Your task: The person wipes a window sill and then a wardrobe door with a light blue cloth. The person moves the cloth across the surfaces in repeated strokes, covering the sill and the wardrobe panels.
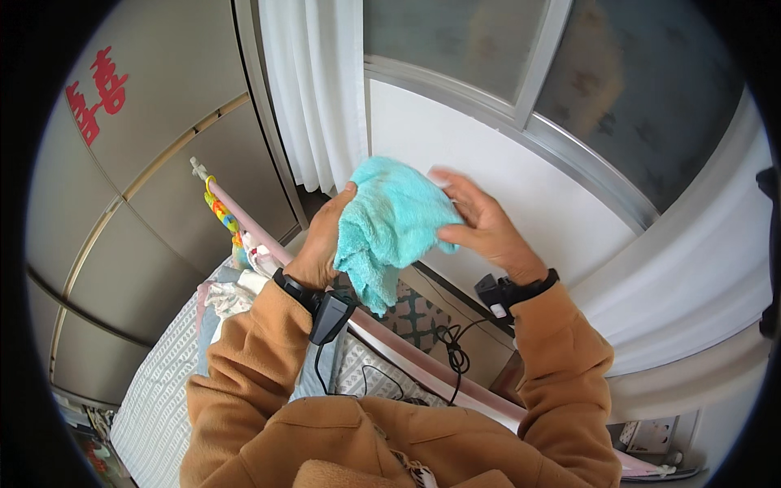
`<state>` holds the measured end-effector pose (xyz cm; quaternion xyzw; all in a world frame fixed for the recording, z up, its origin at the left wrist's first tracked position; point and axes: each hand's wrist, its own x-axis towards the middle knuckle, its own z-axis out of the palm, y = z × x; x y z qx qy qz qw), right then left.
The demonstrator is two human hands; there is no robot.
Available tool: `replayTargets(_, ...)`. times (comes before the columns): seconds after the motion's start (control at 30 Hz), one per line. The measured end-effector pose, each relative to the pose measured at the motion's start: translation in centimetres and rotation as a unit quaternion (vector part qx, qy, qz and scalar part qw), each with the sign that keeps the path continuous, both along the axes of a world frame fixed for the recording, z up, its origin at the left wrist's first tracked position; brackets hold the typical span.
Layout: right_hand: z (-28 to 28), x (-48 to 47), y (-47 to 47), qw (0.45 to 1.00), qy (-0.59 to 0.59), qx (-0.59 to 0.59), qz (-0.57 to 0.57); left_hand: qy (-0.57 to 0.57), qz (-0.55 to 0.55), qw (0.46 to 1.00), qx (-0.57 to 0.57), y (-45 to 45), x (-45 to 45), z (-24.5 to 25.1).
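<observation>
A turquoise plush cloth, bunched and folded, hangs between my two hands in the middle of the view. My left hand grips its left edge, with the thumb lying on top. At the cloth's right side is my right hand, slightly blurred, its thumb against the cloth and its fingers spread; whether it grips the cloth is not plain. Part of the cloth droops below the hands. Each wrist bears a black strapped device with a cable.
Below runs a pink bed rail with a colourful hanging toy. Clothes lie on the patterned bed sheet. Ahead are a white curtain, a sliding window and a white wall. A wardrobe stands left; a coiled black cable hangs near the rail.
</observation>
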<state>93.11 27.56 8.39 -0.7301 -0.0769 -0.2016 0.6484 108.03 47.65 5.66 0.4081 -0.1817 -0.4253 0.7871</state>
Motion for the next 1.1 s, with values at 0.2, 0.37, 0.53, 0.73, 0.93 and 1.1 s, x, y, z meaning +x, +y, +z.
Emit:
replayTargets(0.2, -1.3, 2.6, -0.3, 0.975, -0.006, 0.155, -0.159, -0.082, -0.087, 0.993, -0.023, 0.3, -1.4, -1.9)
replayTargets(0.37, 0.4, 3.4, 0.9, 0.977, 0.051, 0.170, -0.118, -0.345, -0.056, 0.925, 0.150, 0.1, -1.7, -2.8)
replayTargets(0.53, 2.8, 3.2, -0.7, 0.986, 0.134, 0.085, -0.051, -0.032, 0.044, 0.998, -0.022, 2.0, 1.0, -2.8)
replayTargets(0.73, 3.3, 4.6, 0.6, 0.994, 0.086, -0.031, 0.064, -0.005, 0.105, 0.994, -0.031, 4.6, 2.5, -2.3)
replayTargets(0.93, -0.6, 6.6, 7.8, 0.987, 0.140, -0.003, 0.083, 0.093, 0.055, 0.991, -0.079, 5.7, 0.6, -5.2)
replayTargets(1.1, -12.7, 7.1, 9.6, 0.977, 0.154, 0.105, 0.101, 0.007, 0.111, 0.994, 0.000, 9.1, 1.8, -8.1)
